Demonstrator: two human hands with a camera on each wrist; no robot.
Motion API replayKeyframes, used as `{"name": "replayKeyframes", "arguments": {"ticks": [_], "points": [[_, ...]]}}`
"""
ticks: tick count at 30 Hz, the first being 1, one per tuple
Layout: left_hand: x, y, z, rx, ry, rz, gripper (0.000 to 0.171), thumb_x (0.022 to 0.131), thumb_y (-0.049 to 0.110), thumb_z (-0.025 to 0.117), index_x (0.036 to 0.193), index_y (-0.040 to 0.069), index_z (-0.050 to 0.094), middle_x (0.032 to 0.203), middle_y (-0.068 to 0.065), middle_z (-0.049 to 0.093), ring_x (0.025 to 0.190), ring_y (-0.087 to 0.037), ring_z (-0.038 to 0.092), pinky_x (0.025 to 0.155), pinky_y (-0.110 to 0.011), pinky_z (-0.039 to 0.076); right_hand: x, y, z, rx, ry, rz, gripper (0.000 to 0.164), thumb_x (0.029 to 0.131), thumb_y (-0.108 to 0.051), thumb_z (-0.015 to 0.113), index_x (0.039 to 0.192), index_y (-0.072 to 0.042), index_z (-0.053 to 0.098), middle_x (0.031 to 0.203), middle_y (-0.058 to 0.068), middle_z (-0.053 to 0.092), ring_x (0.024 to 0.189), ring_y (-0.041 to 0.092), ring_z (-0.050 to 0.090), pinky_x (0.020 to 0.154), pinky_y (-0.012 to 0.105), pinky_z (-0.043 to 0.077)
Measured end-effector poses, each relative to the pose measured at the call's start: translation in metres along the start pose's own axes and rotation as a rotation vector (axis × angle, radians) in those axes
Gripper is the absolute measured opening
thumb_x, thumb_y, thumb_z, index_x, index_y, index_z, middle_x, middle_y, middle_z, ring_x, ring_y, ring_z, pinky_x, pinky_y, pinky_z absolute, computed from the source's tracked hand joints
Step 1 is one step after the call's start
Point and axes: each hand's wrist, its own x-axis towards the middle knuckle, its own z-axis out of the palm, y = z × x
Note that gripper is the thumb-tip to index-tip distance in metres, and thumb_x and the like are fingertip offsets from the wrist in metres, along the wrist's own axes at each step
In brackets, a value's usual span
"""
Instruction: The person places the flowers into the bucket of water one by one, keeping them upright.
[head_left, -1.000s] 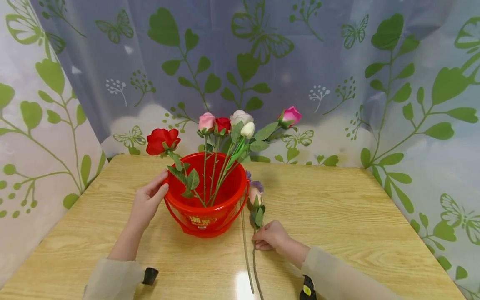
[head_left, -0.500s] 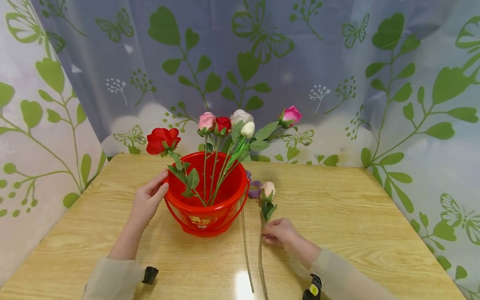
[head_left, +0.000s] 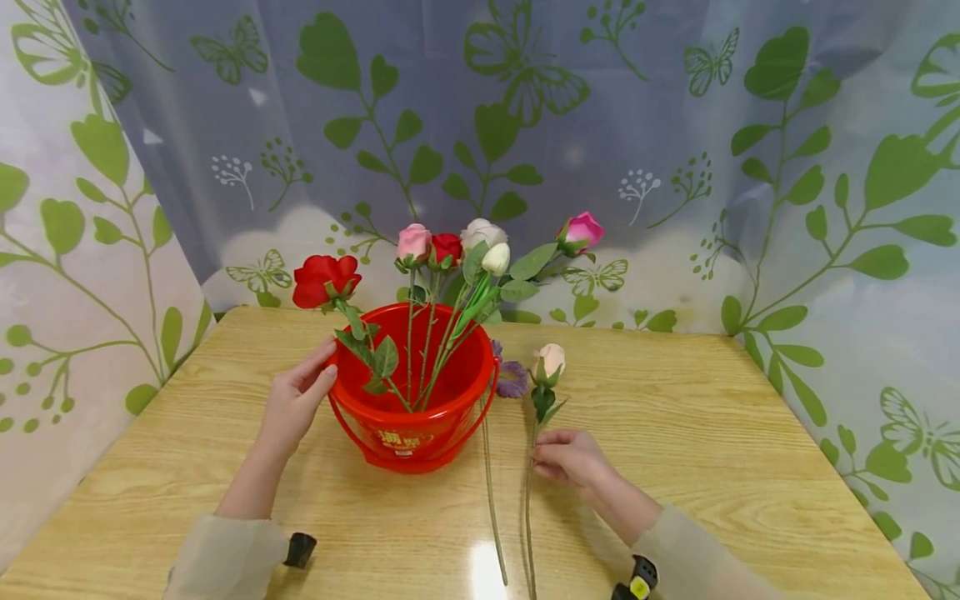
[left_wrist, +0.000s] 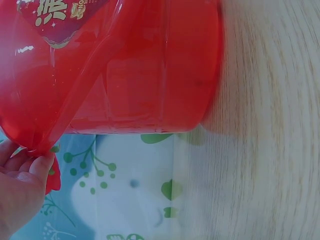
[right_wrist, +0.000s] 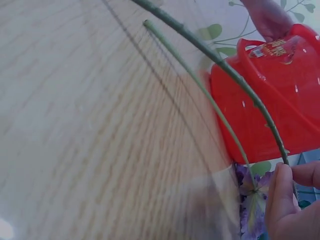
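Observation:
In the head view, my left hand (head_left: 294, 406) holds the left rim of a red bucket (head_left: 405, 446); the left wrist view shows the thumb and fingers (left_wrist: 42, 165) pinching where the bucket's handle meets the rim. Several artificial flowers stand in the bucket, among them a large red rose (head_left: 325, 282), a pink rose (head_left: 413, 242) and a magenta rose (head_left: 582, 231). To the bucket's right, my right hand (head_left: 573, 460) pinches the stem of a peach rose (head_left: 550, 360). That stem (right_wrist: 240, 80) appears raised above the table in the right wrist view.
A purple flower (head_left: 512, 379) lies beside the bucket, its long stem (head_left: 491, 500) running toward the table's front. The wooden table (head_left: 675, 400) is bordered behind by a leaf-patterned curtain (head_left: 570, 150). A black strap device (head_left: 643, 575) sits by my right wrist.
My right hand has moved right with the peach rose, away from the bucket, uncovering the purple flower. My left hand and the bucket have stayed in place.

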Motion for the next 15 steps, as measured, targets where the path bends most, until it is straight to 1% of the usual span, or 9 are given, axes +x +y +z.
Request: {"name": "replayKeyframes", "arguments": {"ticks": [5,12,15], "points": [[0.0,0.0,0.001,-0.015,0.013,0.011,0.038,0.09,0.006,0.05,0.124,-0.009,0.046,0.13,-0.019,0.041,0.118,-0.014,0.04,0.087,-0.009,0.035,-0.007,-0.006,0.0,0.021,-0.011,-0.016,0.024,0.079,0.009,0.053,0.101,0.017,0.046,0.077,0.011,0.057,0.068,0.016,0.06,0.063,0.023,0.052],[0.0,0.0,0.002,-0.027,0.014,0.015,0.037,0.089,0.005,0.05,0.124,-0.01,0.045,0.131,-0.02,0.04,0.116,-0.008,0.041,0.087,-0.009,0.035,-0.018,-0.018,0.002,0.023,0.012,-0.049,0.02,0.08,0.008,0.053,0.099,0.013,0.05,0.075,0.006,0.059,0.067,0.013,0.06,0.066,0.024,0.052],[0.0,0.0,0.002,-0.027,0.015,0.014,0.038,0.09,0.005,0.05,0.124,-0.01,0.045,0.131,-0.02,0.04,0.115,-0.007,0.041,0.087,-0.009,0.035,-0.021,-0.023,0.003,0.043,0.023,-0.071,0.018,0.08,0.01,0.052,0.097,0.013,0.049,0.075,0.007,0.06,0.068,0.014,0.06,0.067,0.025,0.052]]}}
